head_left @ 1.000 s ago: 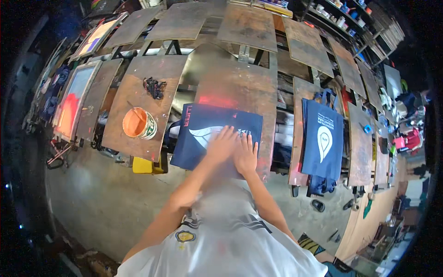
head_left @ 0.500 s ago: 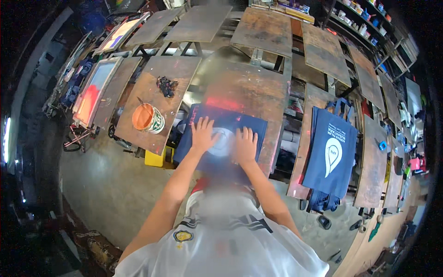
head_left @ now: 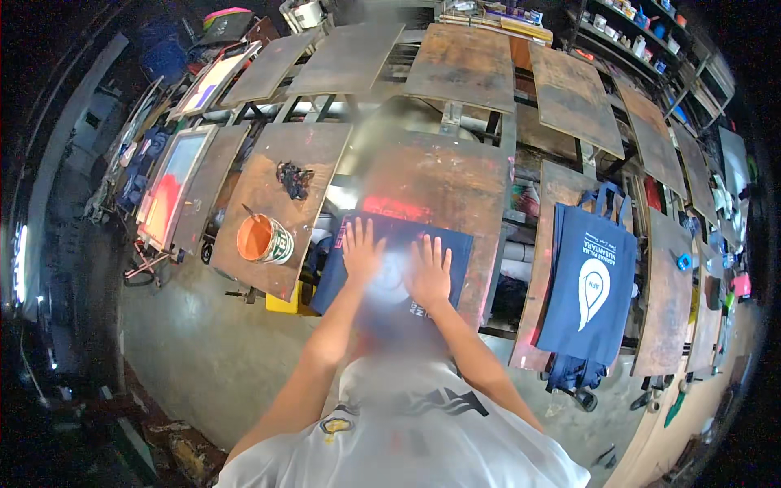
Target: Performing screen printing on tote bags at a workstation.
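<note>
A navy cloth bag (head_left: 458,264) with a pale round print lies flat on the near part of the brown board in front of me. My left hand (head_left: 362,254) rests on its left side, palm down with fingers stretched toward the far edge. On the right side, my right hand (head_left: 429,270) lies likewise, fingers spread. Neither hand grips anything. A blurred strip down the middle obscures part of the print between my hands. White lettering shows beside my right wrist.
On the board to the left stand an open pail of orange paint (head_left: 259,237) with a stirring stick and a dark crumpled bundle (head_left: 294,180). Navy printed bags (head_left: 598,276) lie on a board at the right. A framed screen (head_left: 168,191) leans far left; shelves (head_left: 622,37) hold bottles.
Both hands have slid a little toward the bag's far edge, and the fingers look straighter. White lettering now shows near my right wrist. The whole scene sits slightly lower in view.
</note>
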A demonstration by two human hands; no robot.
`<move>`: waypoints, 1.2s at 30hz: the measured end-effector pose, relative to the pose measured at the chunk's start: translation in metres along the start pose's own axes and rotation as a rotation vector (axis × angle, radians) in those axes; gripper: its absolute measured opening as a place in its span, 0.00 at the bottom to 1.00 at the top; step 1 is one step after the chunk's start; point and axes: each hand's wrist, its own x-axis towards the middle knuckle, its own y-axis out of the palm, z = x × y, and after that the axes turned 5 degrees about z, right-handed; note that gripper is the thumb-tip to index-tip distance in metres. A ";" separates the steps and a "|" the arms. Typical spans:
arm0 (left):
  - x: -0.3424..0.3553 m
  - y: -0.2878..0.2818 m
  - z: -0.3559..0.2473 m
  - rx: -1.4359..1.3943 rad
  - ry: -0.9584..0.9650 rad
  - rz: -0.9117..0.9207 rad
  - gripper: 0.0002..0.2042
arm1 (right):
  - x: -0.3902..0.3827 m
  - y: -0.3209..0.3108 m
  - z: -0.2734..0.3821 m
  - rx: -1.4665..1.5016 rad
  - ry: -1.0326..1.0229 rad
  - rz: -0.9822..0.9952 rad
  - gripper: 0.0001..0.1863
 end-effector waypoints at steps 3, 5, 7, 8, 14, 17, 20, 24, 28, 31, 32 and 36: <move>0.010 0.004 0.004 0.080 -0.011 -0.023 0.34 | 0.002 -0.001 0.001 0.004 0.002 0.004 0.37; 0.019 0.006 0.008 0.074 -0.068 -0.012 0.34 | 0.005 -0.001 0.003 0.013 0.002 0.016 0.37; 0.030 0.000 0.001 0.040 -0.124 -0.003 0.34 | 0.006 0.004 0.000 0.013 0.001 -0.006 0.36; 0.036 -0.005 0.001 0.037 -0.134 0.011 0.34 | 0.007 0.005 0.001 0.012 0.000 0.011 0.36; 0.067 -0.017 0.008 -0.405 -0.426 0.239 0.30 | 0.006 0.013 -0.004 -0.017 0.008 -0.057 0.36; 0.073 -0.003 0.071 -0.663 -0.361 0.181 0.32 | 0.011 0.007 0.011 -0.011 -0.046 -0.046 0.36; 0.048 -0.015 0.087 -1.017 -0.266 0.150 0.33 | 0.009 0.004 0.011 -0.008 -0.049 -0.029 0.36; -0.029 -0.056 0.062 -0.474 -0.262 0.095 0.27 | 0.000 0.011 -0.003 -0.028 0.013 -0.023 0.36; -0.118 -0.035 0.089 -0.466 -0.495 0.224 0.27 | 0.005 0.009 0.006 -0.030 -0.017 -0.047 0.36; -0.126 -0.030 0.113 -0.576 -0.461 0.274 0.29 | 0.005 0.006 0.012 -0.057 -0.011 0.014 0.37; -0.122 -0.030 0.119 -0.714 -0.364 0.264 0.29 | 0.006 0.006 0.011 -0.056 -0.019 -0.003 0.36; -0.123 -0.027 0.116 -1.077 -0.381 0.256 0.27 | 0.002 0.012 0.010 -0.083 -0.002 0.010 0.37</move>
